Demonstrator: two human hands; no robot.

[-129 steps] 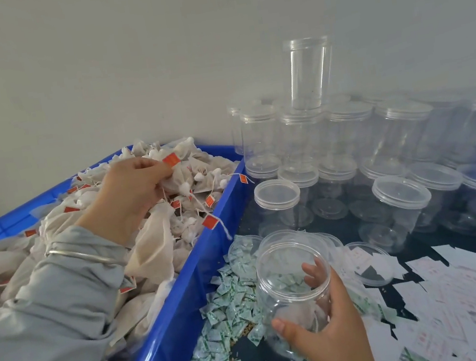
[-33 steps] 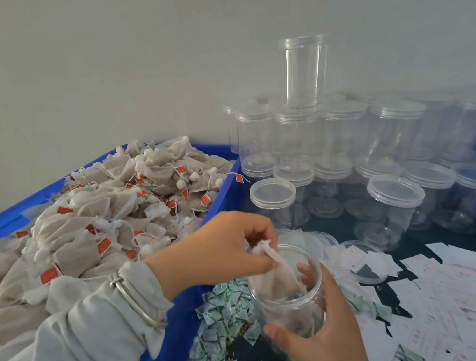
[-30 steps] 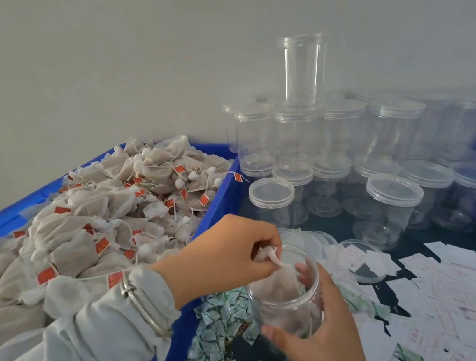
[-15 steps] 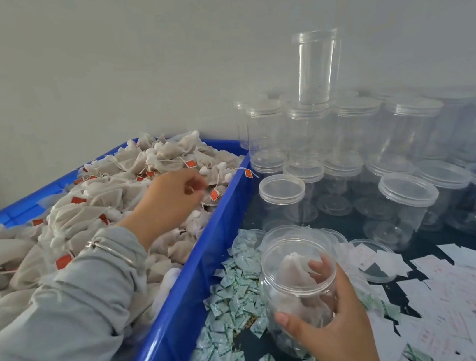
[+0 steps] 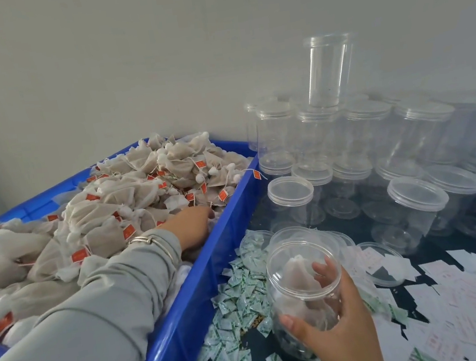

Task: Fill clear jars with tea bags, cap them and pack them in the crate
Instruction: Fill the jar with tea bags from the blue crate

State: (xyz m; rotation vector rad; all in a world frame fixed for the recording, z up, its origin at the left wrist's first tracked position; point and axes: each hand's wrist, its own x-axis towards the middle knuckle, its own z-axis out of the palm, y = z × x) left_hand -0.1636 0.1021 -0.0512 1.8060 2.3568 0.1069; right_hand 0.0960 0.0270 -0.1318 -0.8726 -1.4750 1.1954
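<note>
A person's two arms reach into the frame from the bottom, seen from above. At lower centre-right, the right hand (image 5: 341,337) grips an open jar (image 5: 304,290), thumb on the near side and fingers curled round the far side, visible through the clear wall. The jar has no lid and is tilted with its mouth toward the viewer. Inside it lies at least one pale tea bag (image 5: 301,278).

On the left, a blue bin (image 5: 214,278) runs from the lower centre to the middle of the frame, heaped with tea bags (image 5: 129,201) that carry small red tags. The left hand (image 5: 191,223), at the end of a grey sleeve (image 5: 97,322) with a silver bangle (image 5: 154,244) at the wrist, reaches into the heap near the bin's right wall. Its fingertips are buried among the bags, so whether it grasps anything cannot be told.

Between bin and jar, small white-and-green sachets (image 5: 234,297) lie scattered on a dark table (image 5: 356,228). At lower right, white paper slips (image 5: 467,301) are spread over the table. In the right half of the frame, capped empty jars (image 5: 418,207) stand and are stacked against a pale wall (image 5: 152,54), with one tall lidless jar (image 5: 327,71) on top. A loose lid (image 5: 383,264) rests just right of the held jar.
</note>
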